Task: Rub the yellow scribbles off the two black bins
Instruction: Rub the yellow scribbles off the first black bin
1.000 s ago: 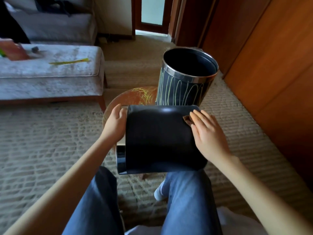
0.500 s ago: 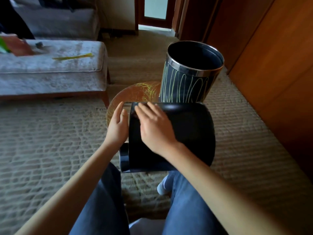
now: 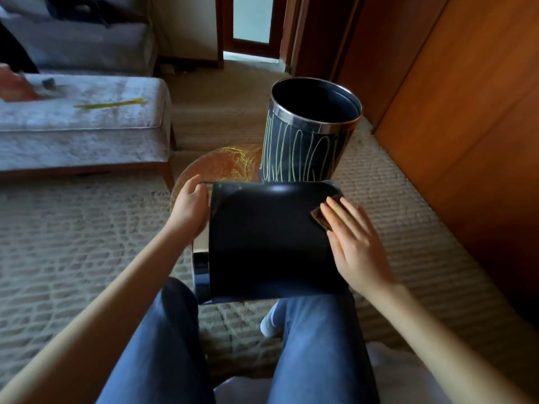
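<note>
A black bin (image 3: 268, 240) lies on its side across my lap, its chrome rim to the left; its upper face shows no scribbles. My left hand (image 3: 189, 208) grips the rim end. My right hand (image 3: 354, 243) lies flat at the bin's right end, straight fingers pressing a small brown cloth (image 3: 319, 218) against the wall. Behind it a second black bin (image 3: 306, 147) stands upright with yellow scribbles all over its side.
A round wooden stool top (image 3: 224, 164) with yellow marks sits under the upright bin. A grey upholstered bench (image 3: 87, 126) with a yellow strip is at the left. Wooden wardrobe doors (image 3: 466, 141) line the right. Beige carpet (image 3: 73, 243) covers the floor.
My right hand swept with the cloth from the bin's right end to its left rim and has come back to the right end. My left hand stayed on the rim.
</note>
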### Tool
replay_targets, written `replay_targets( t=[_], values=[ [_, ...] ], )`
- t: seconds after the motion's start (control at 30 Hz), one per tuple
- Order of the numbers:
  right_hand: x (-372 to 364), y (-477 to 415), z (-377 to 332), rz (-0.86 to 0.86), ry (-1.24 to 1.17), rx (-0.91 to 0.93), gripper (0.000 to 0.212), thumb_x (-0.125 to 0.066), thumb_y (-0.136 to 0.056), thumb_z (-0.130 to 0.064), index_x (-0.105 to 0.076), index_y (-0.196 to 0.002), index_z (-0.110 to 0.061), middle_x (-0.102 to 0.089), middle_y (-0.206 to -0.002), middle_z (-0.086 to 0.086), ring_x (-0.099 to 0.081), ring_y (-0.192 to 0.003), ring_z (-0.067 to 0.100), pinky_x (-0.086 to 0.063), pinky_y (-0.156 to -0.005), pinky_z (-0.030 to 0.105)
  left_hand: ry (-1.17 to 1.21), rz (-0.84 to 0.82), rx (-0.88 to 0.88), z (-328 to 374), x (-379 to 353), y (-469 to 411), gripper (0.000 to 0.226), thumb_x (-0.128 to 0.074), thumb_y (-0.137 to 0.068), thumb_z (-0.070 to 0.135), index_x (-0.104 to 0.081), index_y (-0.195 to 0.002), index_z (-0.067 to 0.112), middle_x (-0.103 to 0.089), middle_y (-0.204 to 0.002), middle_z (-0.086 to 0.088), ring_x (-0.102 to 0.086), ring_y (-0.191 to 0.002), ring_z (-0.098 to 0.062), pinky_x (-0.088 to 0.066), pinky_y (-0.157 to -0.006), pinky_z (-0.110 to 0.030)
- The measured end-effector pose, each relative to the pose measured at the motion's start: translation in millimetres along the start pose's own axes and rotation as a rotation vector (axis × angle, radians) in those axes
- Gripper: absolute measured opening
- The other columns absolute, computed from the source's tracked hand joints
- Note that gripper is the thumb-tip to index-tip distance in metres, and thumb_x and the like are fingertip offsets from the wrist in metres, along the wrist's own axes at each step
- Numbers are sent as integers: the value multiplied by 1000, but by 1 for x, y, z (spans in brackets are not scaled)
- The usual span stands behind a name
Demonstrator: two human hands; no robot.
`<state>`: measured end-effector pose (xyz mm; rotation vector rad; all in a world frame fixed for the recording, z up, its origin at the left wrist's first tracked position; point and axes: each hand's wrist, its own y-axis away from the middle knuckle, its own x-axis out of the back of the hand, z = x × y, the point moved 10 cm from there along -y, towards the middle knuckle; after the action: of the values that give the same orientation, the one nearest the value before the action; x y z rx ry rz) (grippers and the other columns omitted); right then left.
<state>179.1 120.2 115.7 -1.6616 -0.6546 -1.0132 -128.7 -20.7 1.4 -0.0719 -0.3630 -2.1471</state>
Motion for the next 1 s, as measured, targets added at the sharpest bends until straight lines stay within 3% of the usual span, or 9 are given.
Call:
replay_targets(
  t=[0.17, 0.3, 0.37, 0.47, 0.53, 0.6, 0.77, 0.9, 1.0],
  values=[
    [8, 2, 0, -11, 52, 16, 43, -41, -100, -20, -54, -139, -7, -52, -146, 9, -44, -138, 28, -32, -114, 54, -29, -14, 0, 18, 0, 21, 30, -42, -94, 37, -65, -101, 19, -66, -100, -5, -60, -99, -22, -45, -97, -39],
    [3, -40, 16, -69, 113, -194, 45, -35, -99, -31, -65, -125, -9, -64, -130, 8, -56, -124, 30, -30, -111, 58, 14, 8, -86, 35, 0, 58, 46, -41, -91, 48, -62, -126, 26, -63, -129, -1, -56, -125, -16, -38, -113, -43],
    [-17, -67, 20, -247, 89, -289, 43, -33, -99, -28, -67, -118, -8, -67, -124, 10, -58, -117, 33, -32, -109, 51, 47, 30, -105, 35, 0, 67, 46, -42, -94, 44, -58, -133, 26, -59, -137, 3, -51, -130, -11, -34, -116, -40],
    [-54, -105, 7, -541, 65, -422, 33, -33, -100, -22, -64, -108, -13, -65, -117, 12, -58, -101, 36, -44, -82, 40, 80, 57, -98, 33, 1, 69, 55, -41, -96, 41, -47, -146, 19, -49, -149, 0, -42, -139, -12, -30, -120, -42],
    [-82, -126, -20, -671, 20, -403, 29, -34, -98, -18, -61, -98, -11, -64, -108, 13, -57, -88, 33, -44, -73, 36, 91, 69, -80, 33, 2, 66, 52, -41, -99, 40, -47, -146, 19, -50, -149, 0, -42, -139, -13, -30, -120, -42],
    [-100, -142, -49, -704, -54, -342, 30, -34, -96, -17, -62, -102, -10, -64, -117, 14, -60, -97, 33, -50, -83, 39, 105, 84, -57, 31, 2, 61, 48, -39, -102, 37, -47, -146, 19, -50, -148, 0, -43, -138, -13, -31, -119, -42],
    [-79, -125, -129, -473, -223, -37, 44, -39, -98, -14, -54, -140, -14, -53, -146, 5, -46, -135, 30, -35, -114, 38, 171, 81, -19, 23, 1, 45, 64, -41, -87, 51, -52, -141, 20, -56, -142, -3, -49, -134, -17, -35, -117, -43],
    [-56, -80, -162, -215, -182, 200, 51, -39, -90, -9, -55, -138, -7, -55, -143, 7, -45, -136, 31, -27, -119, 41, 259, 38, 88, 7, -1, 37, 72, -47, -79, 57, -53, -139, 16, -57, -141, -11, -53, -131, -25, -38, -114, -46],
    [-45, -50, -172, -141, -213, 364, 46, -46, -92, -6, -57, -137, -8, -54, -145, 7, -43, -138, 32, -28, -119, 45, 211, 48, 173, 15, -3, 47, 47, -46, -98, 41, -59, -128, 8, -65, -121, -10, -61, -111, -22, -44, -103, -36]
  ],
)
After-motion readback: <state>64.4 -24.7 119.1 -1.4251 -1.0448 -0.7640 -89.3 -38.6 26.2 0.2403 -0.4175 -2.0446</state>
